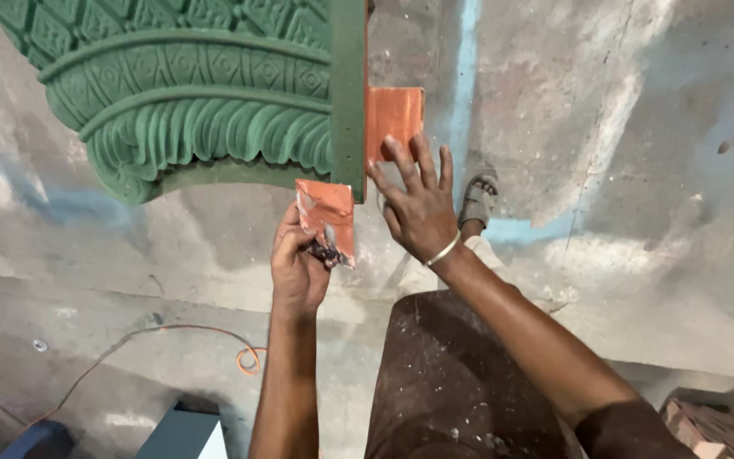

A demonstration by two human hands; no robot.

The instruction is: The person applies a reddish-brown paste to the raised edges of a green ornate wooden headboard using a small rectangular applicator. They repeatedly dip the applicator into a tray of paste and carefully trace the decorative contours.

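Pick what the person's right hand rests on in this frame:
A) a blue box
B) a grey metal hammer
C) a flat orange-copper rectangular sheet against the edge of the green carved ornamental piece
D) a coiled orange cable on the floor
C: the right hand lays its spread fingers on the flat orange-copper rectangular sheet beside the green carved ornamental piece, while the left hand holds a smaller worn orange sheet.

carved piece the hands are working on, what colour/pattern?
Carved piece: green, with leaf and diamond relief bands. Head view, the only one.
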